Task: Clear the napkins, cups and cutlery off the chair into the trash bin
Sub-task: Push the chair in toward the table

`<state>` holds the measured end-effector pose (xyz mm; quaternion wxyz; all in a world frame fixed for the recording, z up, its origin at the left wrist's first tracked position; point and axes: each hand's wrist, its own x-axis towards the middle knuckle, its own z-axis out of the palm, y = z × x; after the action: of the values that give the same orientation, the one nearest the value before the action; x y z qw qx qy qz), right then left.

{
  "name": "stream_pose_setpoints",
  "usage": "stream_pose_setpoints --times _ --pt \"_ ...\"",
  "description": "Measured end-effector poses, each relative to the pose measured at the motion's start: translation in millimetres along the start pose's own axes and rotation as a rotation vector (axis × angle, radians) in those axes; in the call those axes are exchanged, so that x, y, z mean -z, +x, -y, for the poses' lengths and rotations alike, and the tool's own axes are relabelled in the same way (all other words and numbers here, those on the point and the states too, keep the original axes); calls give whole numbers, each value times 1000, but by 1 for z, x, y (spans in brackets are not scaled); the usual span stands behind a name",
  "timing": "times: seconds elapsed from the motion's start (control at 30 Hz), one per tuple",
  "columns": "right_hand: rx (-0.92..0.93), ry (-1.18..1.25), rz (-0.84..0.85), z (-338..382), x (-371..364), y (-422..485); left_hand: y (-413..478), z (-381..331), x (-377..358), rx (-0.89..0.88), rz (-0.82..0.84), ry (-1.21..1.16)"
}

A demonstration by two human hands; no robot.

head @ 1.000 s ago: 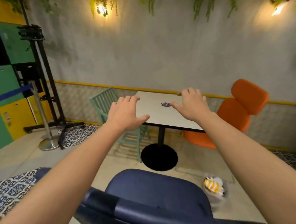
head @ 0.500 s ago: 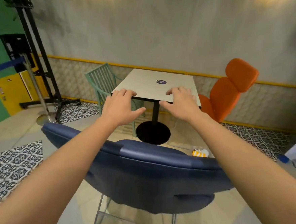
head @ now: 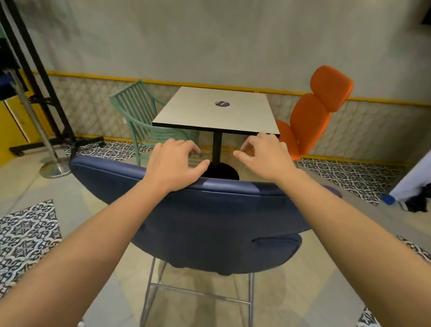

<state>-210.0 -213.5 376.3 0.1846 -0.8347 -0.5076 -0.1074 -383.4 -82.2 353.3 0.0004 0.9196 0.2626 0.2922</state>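
Observation:
A dark blue upholstered chair (head: 205, 221) on a metal frame stands right in front of me, seen from behind its back. Its seat is hidden by the backrest. My left hand (head: 173, 163) hovers over the top edge of the backrest with its fingers loosely curled and nothing in it. My right hand (head: 263, 154) is held just beyond the backrest, fingers relaxed and slightly bent, also holding nothing. No napkins, cups, cutlery or trash bin show in this view.
Past the chair stands a square pedestal table (head: 187, 115) with a round purple sticker. A green slatted chair (head: 136, 112) is on its left, an orange padded chair (head: 318, 106) on its right. A black stand (head: 37, 74) and a metal post (head: 53, 170) stand at left.
The view pulled back and lowered, so the chair back now hides the bin with trash that lay on the floor. Both hands dropped from the table level to the chair's top edge.

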Motion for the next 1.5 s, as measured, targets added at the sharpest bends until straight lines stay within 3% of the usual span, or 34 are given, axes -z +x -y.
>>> stream_pose_setpoints --times 0.23,0.37,0.73,1.5 --pt "-3 -51 96 12 -16 -40 -23 9 -5 8 26 11" --pt "132 -147 82 15 -23 -54 -25 16 -8 28 77 96" --pt "267 -247 -79 -3 -29 -42 -14 19 -18 -161 -150 132" --pt "231 -249 -115 -44 -52 40 65 32 -72 -201 -202 158"
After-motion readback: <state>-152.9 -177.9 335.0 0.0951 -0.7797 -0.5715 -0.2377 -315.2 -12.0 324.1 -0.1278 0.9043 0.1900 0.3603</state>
